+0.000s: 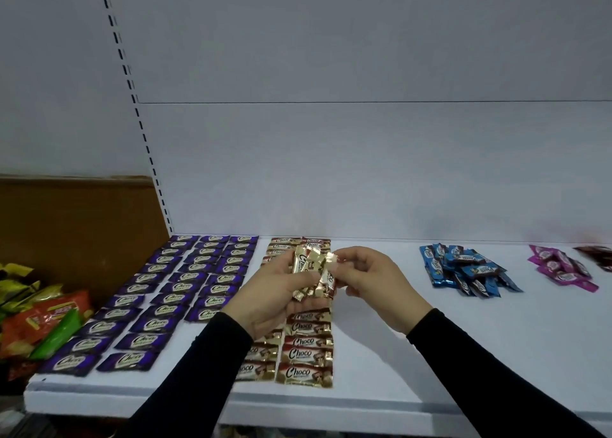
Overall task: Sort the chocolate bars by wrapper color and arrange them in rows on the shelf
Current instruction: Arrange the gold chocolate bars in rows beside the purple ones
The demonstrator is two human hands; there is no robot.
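Above shelf [397,338], fingers [344,265] pinch gold bars [306,272].

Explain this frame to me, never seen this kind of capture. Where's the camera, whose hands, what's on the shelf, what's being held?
There is no robot: one head-worn camera looks down at a person's two bare hands over a white shelf. The left hand holds a small bunch of gold bars; the right hand pinches one of them. Below lie gold rows, with purple rows to their left. Unsorted blue and pink piles wait on the right. Mixed snack packs sit far left.
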